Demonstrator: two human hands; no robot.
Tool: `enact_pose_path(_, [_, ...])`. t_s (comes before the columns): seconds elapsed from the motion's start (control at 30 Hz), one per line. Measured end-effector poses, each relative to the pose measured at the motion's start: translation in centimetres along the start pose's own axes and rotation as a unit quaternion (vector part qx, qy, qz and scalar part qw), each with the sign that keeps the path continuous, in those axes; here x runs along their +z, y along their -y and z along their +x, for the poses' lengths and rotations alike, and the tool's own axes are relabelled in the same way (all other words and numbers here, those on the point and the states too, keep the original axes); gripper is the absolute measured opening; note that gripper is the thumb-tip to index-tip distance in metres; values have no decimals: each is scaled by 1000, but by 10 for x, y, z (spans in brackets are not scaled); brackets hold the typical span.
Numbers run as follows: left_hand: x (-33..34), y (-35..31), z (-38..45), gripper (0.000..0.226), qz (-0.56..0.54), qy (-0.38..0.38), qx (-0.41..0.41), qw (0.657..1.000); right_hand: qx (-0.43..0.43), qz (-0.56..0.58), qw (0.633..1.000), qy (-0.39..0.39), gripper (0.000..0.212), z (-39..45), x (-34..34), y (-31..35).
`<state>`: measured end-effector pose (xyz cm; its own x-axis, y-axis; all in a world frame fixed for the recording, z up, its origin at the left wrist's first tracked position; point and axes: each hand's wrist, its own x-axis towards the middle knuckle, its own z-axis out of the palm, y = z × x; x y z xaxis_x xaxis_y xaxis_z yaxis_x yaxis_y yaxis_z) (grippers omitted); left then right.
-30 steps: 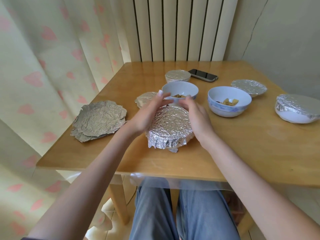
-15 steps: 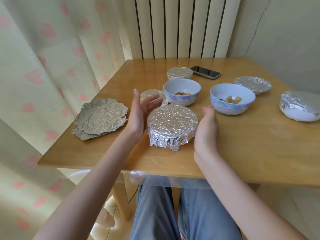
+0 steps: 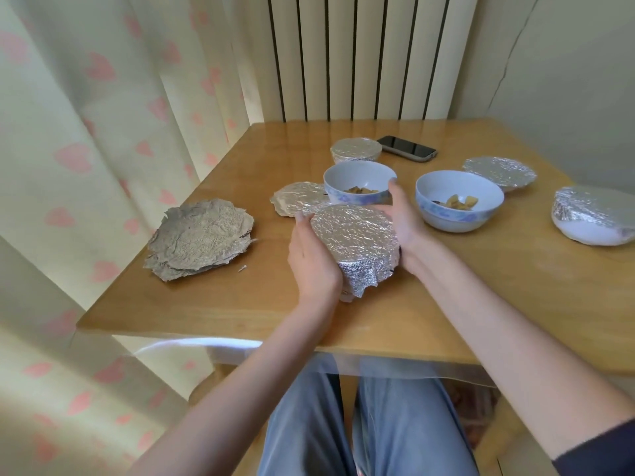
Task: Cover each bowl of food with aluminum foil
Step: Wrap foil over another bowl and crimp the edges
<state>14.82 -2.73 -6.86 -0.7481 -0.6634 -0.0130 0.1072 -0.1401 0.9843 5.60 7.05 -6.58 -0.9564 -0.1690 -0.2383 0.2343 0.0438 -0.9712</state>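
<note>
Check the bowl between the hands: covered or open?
Covered. Foil spans the top of the near bowl and drapes down its side; left hand and right hand press against its sides.

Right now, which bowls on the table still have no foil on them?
Two: the blue-patterned bowl just behind the foil-wrapped bowl between the hands, and the larger open bowl to its right. Both show food inside; every other bowl has foil over its top.
</note>
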Motion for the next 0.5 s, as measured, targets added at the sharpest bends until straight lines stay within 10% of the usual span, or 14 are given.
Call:
enact_pose_path(0.17, [-27,1,26,98,101,110,15,989,-25,36,999,-3,96,-18,-12,0])
enact_pose_path(0.3, [-35,-27,57,86,98,144,52,983,-98,139,957,-235,45,-68,11,-2])
enact_pose_path(0.5, [-9,-32,65,81,171,359,13,917,-91,255,922,-276,44,-80,63,-13])
